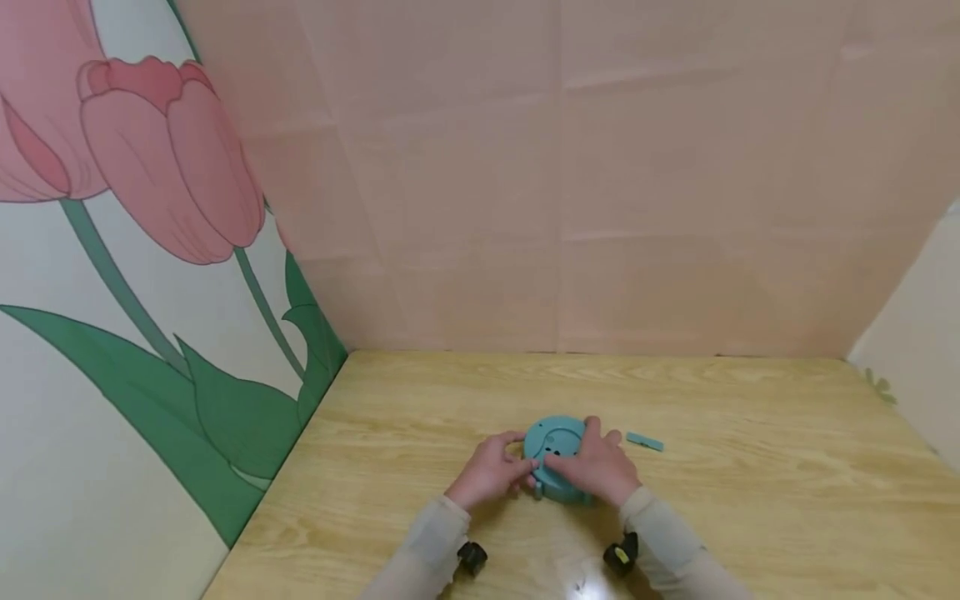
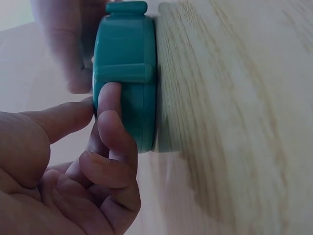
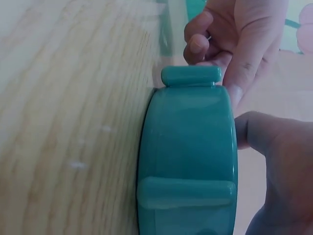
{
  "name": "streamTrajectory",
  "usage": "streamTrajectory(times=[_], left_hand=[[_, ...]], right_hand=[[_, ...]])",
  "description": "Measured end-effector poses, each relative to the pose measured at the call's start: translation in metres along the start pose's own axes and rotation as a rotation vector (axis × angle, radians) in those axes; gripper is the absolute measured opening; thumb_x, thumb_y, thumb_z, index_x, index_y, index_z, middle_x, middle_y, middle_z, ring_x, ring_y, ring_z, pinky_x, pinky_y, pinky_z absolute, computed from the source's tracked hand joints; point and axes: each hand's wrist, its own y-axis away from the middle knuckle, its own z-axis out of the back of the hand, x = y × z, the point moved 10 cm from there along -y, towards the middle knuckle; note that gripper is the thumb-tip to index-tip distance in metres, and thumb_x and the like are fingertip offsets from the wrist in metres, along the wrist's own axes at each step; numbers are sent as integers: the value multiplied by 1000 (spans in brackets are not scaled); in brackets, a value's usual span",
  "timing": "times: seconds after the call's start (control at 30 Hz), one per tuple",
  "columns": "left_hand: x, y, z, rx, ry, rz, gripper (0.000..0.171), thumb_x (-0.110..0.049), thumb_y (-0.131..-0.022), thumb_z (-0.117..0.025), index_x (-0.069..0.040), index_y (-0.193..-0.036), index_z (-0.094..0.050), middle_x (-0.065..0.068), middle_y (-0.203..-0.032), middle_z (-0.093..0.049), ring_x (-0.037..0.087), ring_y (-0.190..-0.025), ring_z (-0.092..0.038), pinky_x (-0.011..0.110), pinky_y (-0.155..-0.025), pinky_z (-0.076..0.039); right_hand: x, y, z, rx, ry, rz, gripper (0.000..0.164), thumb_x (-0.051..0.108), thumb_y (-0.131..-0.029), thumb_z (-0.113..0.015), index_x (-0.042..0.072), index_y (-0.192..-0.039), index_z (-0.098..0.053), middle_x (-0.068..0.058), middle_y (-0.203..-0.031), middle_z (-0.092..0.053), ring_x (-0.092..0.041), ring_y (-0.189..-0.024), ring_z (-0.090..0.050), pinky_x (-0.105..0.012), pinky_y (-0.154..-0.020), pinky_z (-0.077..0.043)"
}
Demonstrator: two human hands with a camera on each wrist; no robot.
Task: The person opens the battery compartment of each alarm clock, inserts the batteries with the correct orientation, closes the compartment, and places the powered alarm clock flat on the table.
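A round teal alarm clock (image 1: 558, 490) lies flat on the table, its recessed back with small dark spots facing up. Two short feet stick out of its near side. My left hand (image 1: 489, 472) holds the left rim, the thumb on the top edge and curled fingers against the side wall (image 2: 124, 46). From the right, my right hand (image 1: 600, 468) grips the clock, its thumb over the recessed back and its fingers at the far right rim. In the right wrist view, the right thumb (image 3: 254, 131) presses at the top edge. A small flat teal strip (image 1: 646, 442) lies just right of the right hand.
The wood-grain table (image 1: 750, 517) meets a pink-covered wall (image 1: 600, 208) at the back. A wall with painted tulips (image 1: 172, 158) stands along the left, and a white wall (image 1: 915, 333) on the right. Black wrist cameras (image 1: 472, 557) hang under both sleeves.
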Motion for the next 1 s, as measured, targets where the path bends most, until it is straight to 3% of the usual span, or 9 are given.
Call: streamTrajectory(times=[0.33,0.73,1.0], left_hand=[[2,1,-3,5,14,30,57,-15,-97,-68,-1,-147,-45,8,-75,-73,18,-61,-65,31,-56,-53],[3,-3,2,-1,-33,10,58,-17,-97,-68,0,-147,-44,6,-74,-73,20,-64,-67,31,-56,-53],[2,-3,3,-5,-51,4,57,-18,-97,-68,-1,-147,-46,6,-73,-72,18,-60,-63,25,-50,-48]], right_hand=[[4,3,1,13,21,-19,114,64,-75,-75,-10,-145,-24,-38,-115,-42,-35,-77,-55,-48,-63,-49],[5,-5,-2,85,32,-55,124,69,-73,-73,-10,-148,-16,-41,-121,-39,-36,-81,-54,-48,-68,-50],[14,-4,-1,71,86,-41,119,66,-75,-72,-11,-150,-20,-42,-119,-41,-38,-85,-53,-52,-71,-49]])
